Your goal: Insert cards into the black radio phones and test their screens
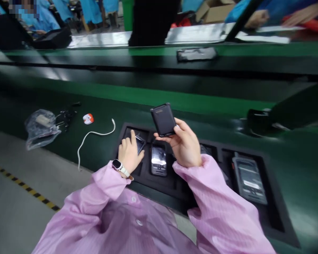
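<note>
Right hand (187, 143) is grasping the black slab (163, 120) mid-frame by 1 corner; a loosening pinch could be dropping it onto the handset (159, 160) below. Left hand (128, 153) is partly covering another device (140, 143), can't tell its grip tbh.

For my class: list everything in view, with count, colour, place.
Bench: one, green, centre
Tray: one, black, on bench
Handsets: two distinct, black and grey, in tray
Half-covered device: one, dark, tray's left end
Flat block: one, black, held above tray
Cable: one, white, left of tray
Rounded item: one, orange and white, beyond cable
Plastic bag: one, clear, bench left
Cords: several, black, beside bag
Packet: one, silvery, beyond tray
Floor tape: one, black-yellow, lower left
Co-workers: several, blue clothing, background
Watch: one, white strap, on left arm
Left hand: one, pink-sleeved, over half-covered device
Right hand: one, pink-sleeved, holding block
</note>
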Motion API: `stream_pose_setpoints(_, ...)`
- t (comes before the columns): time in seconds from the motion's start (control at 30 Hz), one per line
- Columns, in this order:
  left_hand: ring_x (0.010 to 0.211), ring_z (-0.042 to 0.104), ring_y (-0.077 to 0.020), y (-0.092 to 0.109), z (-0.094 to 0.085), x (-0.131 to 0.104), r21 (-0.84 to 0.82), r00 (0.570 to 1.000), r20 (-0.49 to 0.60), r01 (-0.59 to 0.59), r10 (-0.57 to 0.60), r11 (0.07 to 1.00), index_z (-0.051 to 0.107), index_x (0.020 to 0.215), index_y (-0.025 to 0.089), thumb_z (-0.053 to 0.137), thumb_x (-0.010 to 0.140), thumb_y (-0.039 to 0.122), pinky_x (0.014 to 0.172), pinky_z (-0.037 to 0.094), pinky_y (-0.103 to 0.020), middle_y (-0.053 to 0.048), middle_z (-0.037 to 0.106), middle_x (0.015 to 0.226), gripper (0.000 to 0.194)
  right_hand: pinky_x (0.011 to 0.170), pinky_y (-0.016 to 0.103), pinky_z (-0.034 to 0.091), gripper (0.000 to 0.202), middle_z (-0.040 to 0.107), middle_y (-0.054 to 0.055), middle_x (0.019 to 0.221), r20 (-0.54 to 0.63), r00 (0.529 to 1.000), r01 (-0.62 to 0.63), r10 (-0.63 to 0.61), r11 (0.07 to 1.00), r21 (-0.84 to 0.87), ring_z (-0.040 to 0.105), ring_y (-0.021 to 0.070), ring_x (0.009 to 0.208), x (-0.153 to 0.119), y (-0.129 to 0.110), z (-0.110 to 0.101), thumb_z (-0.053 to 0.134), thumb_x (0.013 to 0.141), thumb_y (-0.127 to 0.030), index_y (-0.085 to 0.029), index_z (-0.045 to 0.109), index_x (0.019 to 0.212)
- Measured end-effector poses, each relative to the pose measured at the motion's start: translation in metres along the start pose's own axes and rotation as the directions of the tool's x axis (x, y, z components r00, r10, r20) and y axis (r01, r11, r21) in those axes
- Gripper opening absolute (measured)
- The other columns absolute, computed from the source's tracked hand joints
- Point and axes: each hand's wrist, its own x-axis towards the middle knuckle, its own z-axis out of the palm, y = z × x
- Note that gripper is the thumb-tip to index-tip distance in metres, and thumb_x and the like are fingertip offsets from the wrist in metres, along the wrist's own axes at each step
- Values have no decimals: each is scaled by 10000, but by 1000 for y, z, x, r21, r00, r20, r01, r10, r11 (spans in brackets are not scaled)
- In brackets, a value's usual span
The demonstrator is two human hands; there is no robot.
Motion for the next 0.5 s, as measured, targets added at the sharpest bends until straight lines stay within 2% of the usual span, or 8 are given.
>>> stream_pose_setpoints(0.1, 1253, 585, -383, -3, 0, -7, -119, 1000, 13, 20, -19, 993, 220, 1630, 25, 621, 948, 408, 1006, 546, -490, -259, 582, 1379, 879, 603, 328, 659, 404, 768, 26, 971, -57, 998, 2, -6, 997, -77, 778, 195, 660, -2, 8, -3, 805, 790, -463, -233, 720, 1111)
stream_pose_setpoints(0.17, 1306, 579, -361, -11, -3, -11, -240, 1000, -4, 7, -8, 971, 299, 1611, 79, 644, 939, 405, 1062, 538, -477, -226, 562, 1456, 823, 528, 312, 626, 485, 766, 40, 903, -93, 996, -7, -7, 989, -146, 745, 191, 579, -4, 12, -5, 836, 745, -519, -208, 741, 1105)
stream_pose_setpoints(0.27, 1285, 625, -280, -43, -13, -16, -409, 985, -167, -108, 42, 906, 544, 1452, 181, 626, 956, 360, 1129, 512, -417, -136, 648, 1393, 534, 473, 294, 577, 532, 749, 51, 834, -127, 991, -70, 39, 966, -250, 698, 181, 509, -7, 15, -5, 845, 734, -536, -184, 759, 1123)
stream_pose_setpoints(0.33, 1213, 668, -231, -82, -24, -19, -439, 943, -331, -111, -46, 892, 695, 1208, 207, 568, 981, 279, 1112, 518, -373, -96, 723, 1255, 270, 473, 295, 570, 525, 745, 61, 833, -131, 989, -103, 65, 947, -305, 689, 180, 504, -10, 14, -2, 846, 731, -540, -177, 774, 1104)
stream_pose_setpoints(0.37, 1149, 689, -217, -107, -30, -20, -422, 905, -392, -18, -165, 906, 725, 1094, 209, 540, 982, 235, 1072, 537, -354, -84, 744, 1170, 217, 469, 297, 565, 528, 746, 64, 836, -134, 988, -117, 76, 937, -329, 688, 183, 505, -10, 14, -1, 849, 720, -550, -178, 781, 1089)
stream_pose_setpoints(0.4, 1100, 699, -211, -135, -37, -22, -402, 838, -439, 140, -325, 905, 730, 1022, 209, 514, 979, 206, 1034, 553, -342, -79, 750, 1118, 220, 467, 302, 563, 538, 746, 67, 836, -138, 987, -131, 87, 928, -349, 689, 188, 508, -11, 14, 0, 851, 706, -566, -181, 786, 1076)
stream_pose_setpoints(0.43, 1102, 695, -244, -164, -43, -24, -398, 776, -460, 256, -432, 881, 726, 1009, 181, 483, 968, 167, 1042, 545, -387, -114, 743, 1108, 248, 465, 308, 560, 550, 748, 68, 836, -142, 985, -148, 103, 918, -367, 693, 196, 514, -12, 14, 1, 852, 692, -581, -187, 789, 1071)
stream_pose_setpoints(0.5, 1187, 658, -337, -221, -53, -29, -395, 682, -459, 417, -569, 819, 721, 1012, 109, 415, 924, 76, 1113, 476, -512, -211, 720, 1137, 319, 471, 329, 565, 563, 757, 71, 849, -141, 980, -189, 144, 898, -398, 703, 214, 536, -13, 16, 2, 850, 676, -602, -206, 794, 1072)
